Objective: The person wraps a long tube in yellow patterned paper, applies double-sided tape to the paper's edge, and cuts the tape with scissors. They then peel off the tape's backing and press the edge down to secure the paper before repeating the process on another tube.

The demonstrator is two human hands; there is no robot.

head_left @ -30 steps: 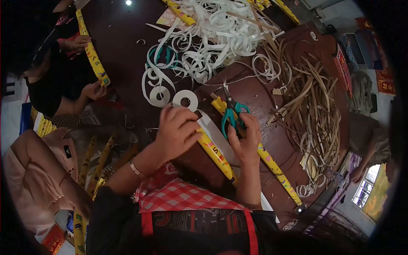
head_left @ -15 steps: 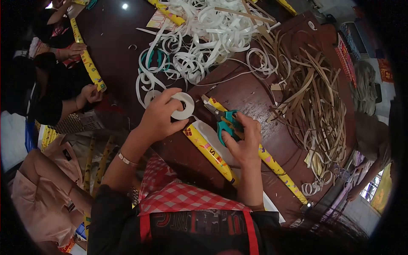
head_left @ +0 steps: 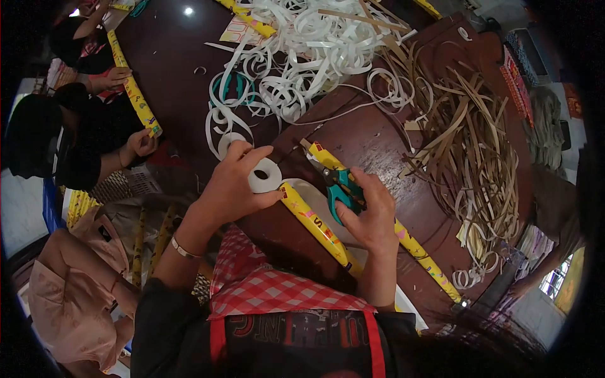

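Note:
My left hand [head_left: 236, 186] is closed around a white tape roll [head_left: 268, 174], with its thumb by the upper end of a yellow patterned tube [head_left: 318, 230]. That tube slants down toward my apron. In my right hand [head_left: 372, 211] are teal-handled scissors [head_left: 340, 189], their blades pointing up and left. Behind the scissors a second yellow tube [head_left: 419, 255] lies on the dark red table [head_left: 315, 129]. Another white roll [head_left: 232, 142] is partly hidden behind my left hand.
White curled strips [head_left: 315, 57] pile at the far side, brown strips [head_left: 469, 138] at the right. Teal-handled scissors [head_left: 236, 88] lie under white curls. At the left, a person's hands [head_left: 142, 143] hold a yellow tube [head_left: 134, 94]. Another person in pink [head_left: 69, 296] sits near my left.
The tape roll in my left hand has shifted slightly left and down and turned. My right hand with the scissors has moved a little right and down. The person at left has leaned into view.

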